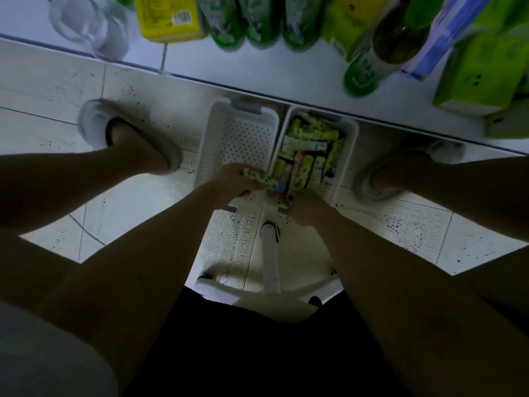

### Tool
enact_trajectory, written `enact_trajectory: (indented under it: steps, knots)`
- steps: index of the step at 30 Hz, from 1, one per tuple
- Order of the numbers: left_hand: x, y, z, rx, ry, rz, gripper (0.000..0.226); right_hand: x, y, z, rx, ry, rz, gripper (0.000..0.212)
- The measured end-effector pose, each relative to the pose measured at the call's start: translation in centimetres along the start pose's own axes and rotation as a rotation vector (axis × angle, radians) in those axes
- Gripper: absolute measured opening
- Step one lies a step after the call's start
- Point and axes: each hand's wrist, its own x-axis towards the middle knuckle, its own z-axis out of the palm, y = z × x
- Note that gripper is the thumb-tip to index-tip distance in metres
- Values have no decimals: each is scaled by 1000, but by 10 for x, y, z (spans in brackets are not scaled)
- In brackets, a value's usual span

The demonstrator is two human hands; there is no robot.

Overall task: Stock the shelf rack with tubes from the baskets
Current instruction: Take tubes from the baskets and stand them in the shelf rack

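Two white perforated baskets stand side by side on the floor below the shelf. The left basket (226, 130) holds nothing that I can see. The right basket (350, 144) is filled with several green and white tubes (307, 144). My left hand (233, 181) grips a green patterned tube (253, 173) over the near end of the left basket. My right hand (307, 207) holds a bunch of tubes (282, 196) at the near end of the right basket; its fingers are mostly hidden.
The white shelf (257, 75) runs across the top, carrying green bottles (362, 73), a yellow box (169, 17), green packs (483, 75) and a clear glass jug (91, 24). My feet in white slippers flank the baskets. A white stool leg (270, 259) lies below my hands.
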Motion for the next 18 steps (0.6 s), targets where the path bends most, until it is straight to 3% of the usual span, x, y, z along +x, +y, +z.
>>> enact_trajectory:
  steps: [4, 8, 11, 14, 18]
  knots:
    - [-1, 6, -3, 7, 17, 13, 38, 2, 4, -2, 66, 33, -30, 37]
    - [-4, 11, 0, -10, 47, 47, 18, -1, 10, -2, 111, -19, -61, 40]
    - [-8, 17, 0, -35, 39, 73, 14, -9, 9, -4, 387, 8, -32, 39]
    - [-14, 29, 0, -90, 18, 111, 9, -23, 9, -26, 642, -88, -20, 27]
    - [-30, 65, -3, -126, 22, 213, 9, -46, 19, -71, 721, 159, -63, 41]
